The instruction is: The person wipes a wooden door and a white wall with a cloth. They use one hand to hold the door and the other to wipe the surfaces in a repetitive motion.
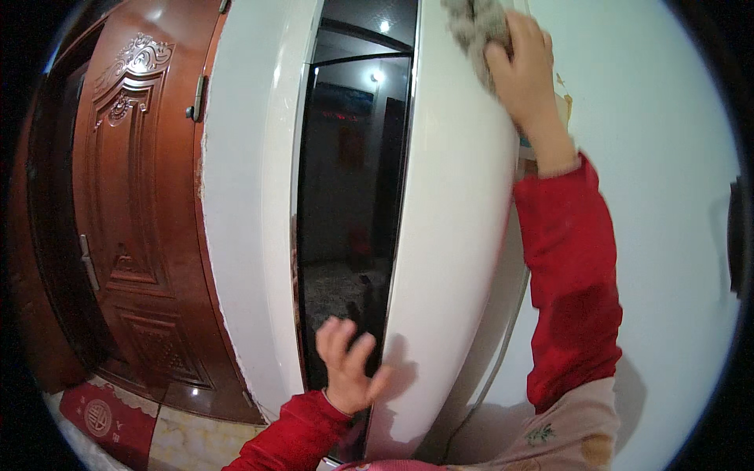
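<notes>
A tall white floor-standing appliance (456, 194), perhaps an air conditioner, rises in front of me with a glossy black panel (353, 194) down its middle. My right hand (527, 76) is raised high and grips a crumpled grey cloth (480, 35) against the upper right of the white casing. Part of the cloth runs past the top of the view. Lower down, my left hand (351, 368) holds nothing, its fingers apart in front of the black panel's lower end. Whether those fingers touch the panel cannot be told.
To the left stands a carved reddish-brown door (132, 206) with a metal handle (89, 262). A red mat (109, 421) bearing writing lies before it on tiled floor (200, 433). A cable (500, 353) hangs between the appliance and the pale wall (654, 235). A dark object (735, 235) shows at far right.
</notes>
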### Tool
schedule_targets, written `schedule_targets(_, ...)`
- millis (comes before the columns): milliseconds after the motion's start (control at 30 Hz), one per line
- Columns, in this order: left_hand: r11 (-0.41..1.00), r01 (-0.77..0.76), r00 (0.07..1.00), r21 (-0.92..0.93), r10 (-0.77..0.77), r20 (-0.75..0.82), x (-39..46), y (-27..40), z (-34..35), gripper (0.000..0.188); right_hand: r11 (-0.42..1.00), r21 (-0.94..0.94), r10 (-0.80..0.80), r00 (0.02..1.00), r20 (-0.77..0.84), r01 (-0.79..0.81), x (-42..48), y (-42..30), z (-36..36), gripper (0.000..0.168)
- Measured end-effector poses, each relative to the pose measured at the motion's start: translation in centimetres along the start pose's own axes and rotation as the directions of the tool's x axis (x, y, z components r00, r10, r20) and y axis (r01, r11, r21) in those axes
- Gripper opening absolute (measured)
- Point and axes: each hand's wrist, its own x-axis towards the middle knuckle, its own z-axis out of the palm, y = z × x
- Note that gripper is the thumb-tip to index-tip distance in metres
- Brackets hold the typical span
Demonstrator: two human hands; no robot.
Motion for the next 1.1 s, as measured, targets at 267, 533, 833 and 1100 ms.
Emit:
schedule_targets(267, 0.992, -0.125, 0.974, -0.017, 0.127, 0.187, -3.0, 2.6, 1.5, 0.051, 0.964, 0.223, 0.111, 0.981, 0.159, -0.145, -15.6, -9.5, -6.3, 0.052)
schedule_targets(533, 0.992, -0.130, 0.959, -0.007, 0.127, 0.252, -5.6, 2.3, 2.6, 0.061, 0.878, 0.281, 0.343, 0.918, 0.199, -0.388, -33.4, -19.9, -12.7, 0.053)
schedule_targets(833, 0.984, -0.097, 0.941, 0.150, 0.042, 0.335, -5.1, 3.3, 1.8, 0.067, 0.918, 0.015, 0.390, 0.909, 0.146, -0.396, -31.4, -11.5, -6.1, 0.049)
schedule_targets(1100, 0.978, -0.052, 0.943, 0.202, -0.018, 0.333, -5.3, 4.9, 2.0, 0.068, 0.196, 0.679, 0.716, 0.576, 0.393, -0.707, -42.0, -20.4, -8.8, 0.056)
